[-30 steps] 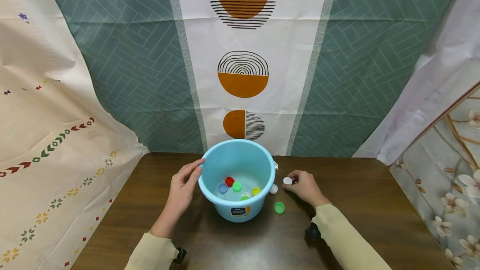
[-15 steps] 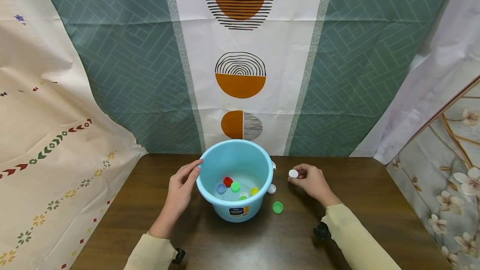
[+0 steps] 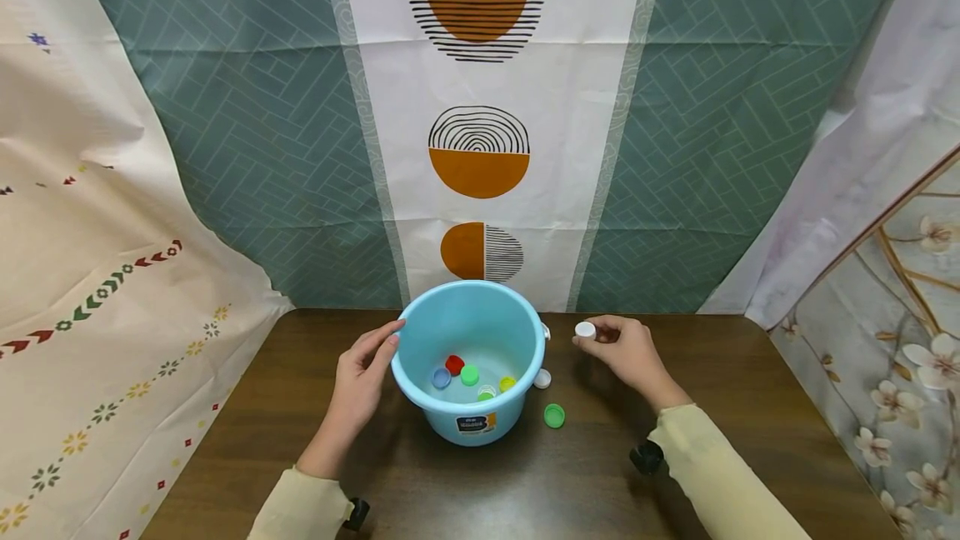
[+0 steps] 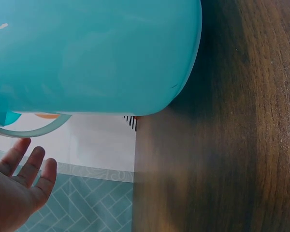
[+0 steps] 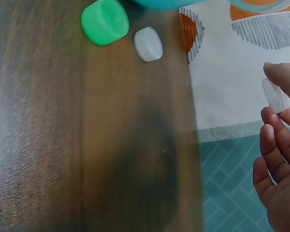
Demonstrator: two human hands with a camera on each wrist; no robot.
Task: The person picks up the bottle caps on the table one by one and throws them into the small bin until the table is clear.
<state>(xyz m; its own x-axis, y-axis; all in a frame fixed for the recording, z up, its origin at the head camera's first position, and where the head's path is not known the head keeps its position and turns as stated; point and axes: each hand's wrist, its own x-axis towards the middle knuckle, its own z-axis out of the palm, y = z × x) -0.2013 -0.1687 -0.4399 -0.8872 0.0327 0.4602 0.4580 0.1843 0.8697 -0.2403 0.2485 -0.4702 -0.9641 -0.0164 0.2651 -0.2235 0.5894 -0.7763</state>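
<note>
My right hand (image 3: 632,354) pinches a white bottle cap (image 3: 585,330) between thumb and fingers, raised to the right of the light blue bucket (image 3: 467,315). In the right wrist view the same pinched cap (image 5: 273,95) is seen nearly edge-on. My left hand (image 3: 361,379) rests its fingertips at the bucket's left rim, fingers fairly straight. Inside the bucket lie several caps, among them a red cap (image 3: 454,365), a blue cap (image 3: 441,378) and a yellow cap (image 3: 507,383). On the table right of the bucket lie a white cap (image 3: 542,378) and a green cap (image 3: 554,416).
All of this stands on a dark brown wooden table (image 3: 480,498). A patterned curtain (image 3: 375,148) hangs behind its back edge. Printed cloths drape at the left and right sides. The bucket's handle (image 4: 43,129) shows in the left wrist view.
My right hand has lifted the white cap off the table area and moved a little up and rightward, away from the bucket. The left hand has stayed at the rim.
</note>
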